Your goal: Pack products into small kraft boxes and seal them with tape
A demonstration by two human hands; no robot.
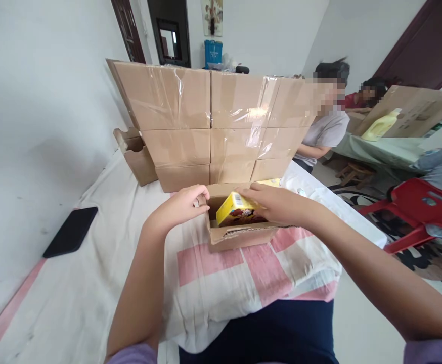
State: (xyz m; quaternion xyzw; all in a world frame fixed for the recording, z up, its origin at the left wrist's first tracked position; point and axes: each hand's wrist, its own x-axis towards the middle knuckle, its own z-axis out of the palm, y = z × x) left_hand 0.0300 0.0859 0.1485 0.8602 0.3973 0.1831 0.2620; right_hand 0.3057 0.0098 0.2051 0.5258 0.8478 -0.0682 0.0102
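Pinching one yellow packet (235,208) inside one open carton (239,236) is the right hand (279,203); left hand (185,203) clasps its rim.

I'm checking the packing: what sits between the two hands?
In the head view, the yellow box, held inside the open carton, lies between the left hand and the right hand.

On the tabletop (92,283), mid-frame, an open carton (239,236) holds a packet (233,210). Behind it, in the upper middle, rises a stack of sealed cartons (209,121), with a small carton (135,156) at its left. A phone (71,231) lies at the left edge. A chair (422,207) stands at right, off the tabletop.
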